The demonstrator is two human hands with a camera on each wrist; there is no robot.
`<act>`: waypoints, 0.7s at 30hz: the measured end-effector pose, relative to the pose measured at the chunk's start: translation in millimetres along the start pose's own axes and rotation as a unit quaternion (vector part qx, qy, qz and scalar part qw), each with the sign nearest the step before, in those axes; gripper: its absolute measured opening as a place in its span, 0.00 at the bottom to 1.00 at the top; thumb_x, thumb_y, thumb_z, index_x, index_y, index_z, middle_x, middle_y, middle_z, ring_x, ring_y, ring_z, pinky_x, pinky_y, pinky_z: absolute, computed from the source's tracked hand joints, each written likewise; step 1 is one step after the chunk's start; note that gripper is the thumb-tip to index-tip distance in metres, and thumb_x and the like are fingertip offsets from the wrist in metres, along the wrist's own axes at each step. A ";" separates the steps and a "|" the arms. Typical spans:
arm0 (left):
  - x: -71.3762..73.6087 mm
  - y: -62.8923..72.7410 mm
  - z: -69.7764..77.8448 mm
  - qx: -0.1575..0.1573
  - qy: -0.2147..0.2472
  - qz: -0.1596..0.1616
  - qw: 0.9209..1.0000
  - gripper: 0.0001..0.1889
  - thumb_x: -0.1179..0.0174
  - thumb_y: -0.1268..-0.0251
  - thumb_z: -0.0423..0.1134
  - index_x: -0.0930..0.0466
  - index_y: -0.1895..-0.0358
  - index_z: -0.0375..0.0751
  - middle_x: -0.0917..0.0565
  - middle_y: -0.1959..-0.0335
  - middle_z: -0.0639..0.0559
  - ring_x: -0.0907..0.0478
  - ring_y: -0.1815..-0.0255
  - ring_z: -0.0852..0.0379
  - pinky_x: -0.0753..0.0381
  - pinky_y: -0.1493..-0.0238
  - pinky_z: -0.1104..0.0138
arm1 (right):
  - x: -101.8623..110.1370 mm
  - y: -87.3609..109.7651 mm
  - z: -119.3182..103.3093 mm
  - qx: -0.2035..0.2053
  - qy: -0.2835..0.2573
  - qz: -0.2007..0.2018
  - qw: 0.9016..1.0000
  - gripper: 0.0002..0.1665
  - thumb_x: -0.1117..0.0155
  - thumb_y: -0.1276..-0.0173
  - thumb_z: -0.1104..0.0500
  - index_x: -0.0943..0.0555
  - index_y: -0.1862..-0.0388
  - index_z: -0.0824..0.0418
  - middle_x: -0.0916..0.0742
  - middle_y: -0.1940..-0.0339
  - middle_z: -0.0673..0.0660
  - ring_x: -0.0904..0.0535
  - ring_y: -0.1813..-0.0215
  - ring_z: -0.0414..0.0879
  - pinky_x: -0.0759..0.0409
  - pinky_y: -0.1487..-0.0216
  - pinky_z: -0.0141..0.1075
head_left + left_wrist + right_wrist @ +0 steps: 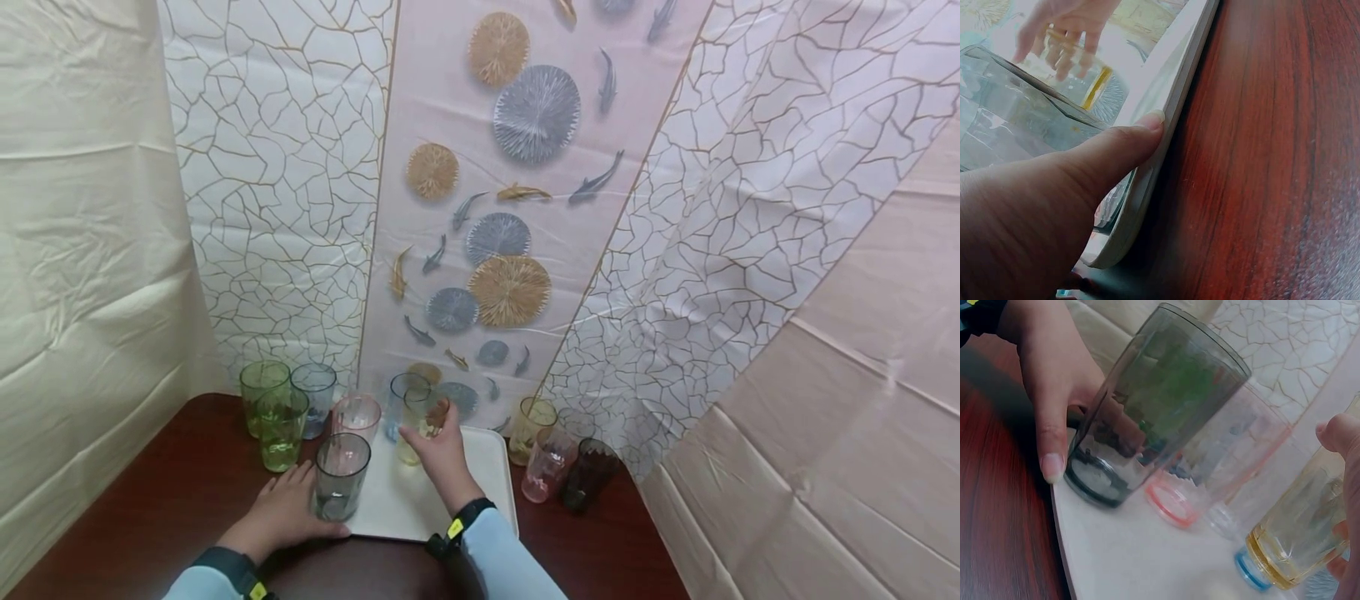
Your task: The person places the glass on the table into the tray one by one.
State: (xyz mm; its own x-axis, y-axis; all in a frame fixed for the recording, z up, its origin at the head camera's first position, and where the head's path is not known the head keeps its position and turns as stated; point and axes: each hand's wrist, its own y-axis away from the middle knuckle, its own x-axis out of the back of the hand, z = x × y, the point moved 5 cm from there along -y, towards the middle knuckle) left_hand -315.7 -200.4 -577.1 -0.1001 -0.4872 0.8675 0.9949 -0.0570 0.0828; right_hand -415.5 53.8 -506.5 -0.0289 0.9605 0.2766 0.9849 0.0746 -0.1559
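Note:
My right hand (444, 460) grips a yellow-tinted glass (1297, 534) by its side, above the far middle of a white tray (491, 477). Behind it stands a blue-tinted glass (394, 427), its blue base visible in the right wrist view. At the tray's near left corner my left hand (279, 510) rests with its thumb (1129, 140) along the rim. Its other fingers extend beside a grey glass (342, 477), partly hidden by it in the right wrist view. A pink-tinted glass (357, 415) stands behind the grey one.
Left of the tray stand two green glasses (282, 442) and a blue glass (315, 392). To its right are a yellow glass (530, 433), a pink glass (547, 471) and a dark glass (590, 477). Patterned cloth (285, 183) hangs behind the dark red table (142, 500).

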 end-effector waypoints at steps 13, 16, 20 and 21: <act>0.6 0.0 -0.7 0.002 0.005 0.007 1.000 0.77 0.22 0.58 0.82 0.39 0.17 0.21 0.39 0.18 0.18 0.46 0.17 0.16 0.47 0.21 0.22 | -25.7 0.6 7.2 0.001 0.007 -0.003 1.000 0.59 0.12 0.36 0.48 0.39 0.15 0.57 0.26 0.20 0.65 0.31 0.18 0.64 0.27 0.20 0.61; -0.5 -0.8 -1.6 0.003 0.005 0.007 1.000 0.77 0.22 0.58 0.82 0.39 0.18 0.21 0.39 0.18 0.18 0.46 0.17 0.16 0.48 0.21 0.22 | -28.9 1.9 10.5 -0.002 0.012 -0.012 1.000 0.60 0.12 0.35 0.48 0.40 0.14 0.57 0.28 0.19 0.65 0.31 0.17 0.63 0.28 0.19 0.60; -0.8 -0.7 -1.9 0.003 0.006 0.007 1.000 0.77 0.22 0.58 0.82 0.39 0.17 0.21 0.39 0.18 0.18 0.46 0.17 0.16 0.48 0.21 0.22 | -32.7 3.4 14.3 0.011 0.014 -0.019 1.000 0.62 0.12 0.35 0.47 0.40 0.13 0.58 0.28 0.18 0.66 0.31 0.18 0.63 0.28 0.20 0.60; -0.5 -0.7 -1.7 0.003 0.007 0.006 1.000 0.77 0.22 0.58 0.82 0.39 0.17 0.21 0.39 0.18 0.18 0.46 0.17 0.16 0.48 0.21 0.21 | -33.4 3.6 15.3 0.010 0.013 -0.020 1.000 0.62 0.12 0.35 0.46 0.41 0.13 0.58 0.28 0.18 0.65 0.31 0.17 0.62 0.28 0.19 0.60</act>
State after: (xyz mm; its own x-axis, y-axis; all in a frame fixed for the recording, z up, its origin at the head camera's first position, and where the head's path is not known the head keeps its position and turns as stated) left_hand -316.4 -201.5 -578.4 -0.0878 -0.5004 0.8613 0.9961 -0.0454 0.0751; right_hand -413.5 26.2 -530.8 -0.0637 0.9495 0.3073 0.9795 0.1184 -0.1628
